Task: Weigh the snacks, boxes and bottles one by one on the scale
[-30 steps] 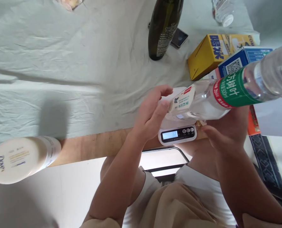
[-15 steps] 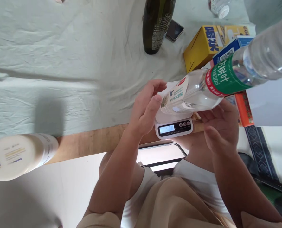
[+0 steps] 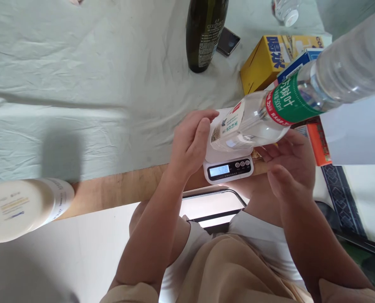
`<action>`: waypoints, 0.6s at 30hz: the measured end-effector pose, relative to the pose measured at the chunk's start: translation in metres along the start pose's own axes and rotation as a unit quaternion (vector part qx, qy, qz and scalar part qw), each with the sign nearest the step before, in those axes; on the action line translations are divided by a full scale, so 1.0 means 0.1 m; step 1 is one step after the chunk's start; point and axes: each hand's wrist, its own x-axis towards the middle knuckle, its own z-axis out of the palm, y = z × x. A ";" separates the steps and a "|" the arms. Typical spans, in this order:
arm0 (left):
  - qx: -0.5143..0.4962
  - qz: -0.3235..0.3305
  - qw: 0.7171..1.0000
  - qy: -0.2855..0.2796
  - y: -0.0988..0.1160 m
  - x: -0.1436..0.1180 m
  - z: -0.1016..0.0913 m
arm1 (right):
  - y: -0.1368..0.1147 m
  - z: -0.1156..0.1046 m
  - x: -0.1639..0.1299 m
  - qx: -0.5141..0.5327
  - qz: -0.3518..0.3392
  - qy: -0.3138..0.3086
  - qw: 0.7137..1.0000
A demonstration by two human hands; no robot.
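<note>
Left hand (image 3: 190, 143) open, fingers touching side of clear bottle (image 3: 247, 124) standing on white scale (image 3: 227, 166) at table edge. Right hand (image 3: 291, 162) open, cupped just beside bottle. Yellow box (image 3: 261, 63), dark bottle (image 3: 204, 33) behind.

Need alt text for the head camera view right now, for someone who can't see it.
A clear plastic bottle with a green label stands on a small white digital scale at the table's near edge, with the left hand and right hand open on either side of it. A dark glass bottle and cartons sit beyond.
</note>
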 end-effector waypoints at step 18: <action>0.037 0.037 0.996 -0.073 0.06 0.02 -0.07 | -0.09 0.49 0.43 -0.124 -0.020 0.011 0.992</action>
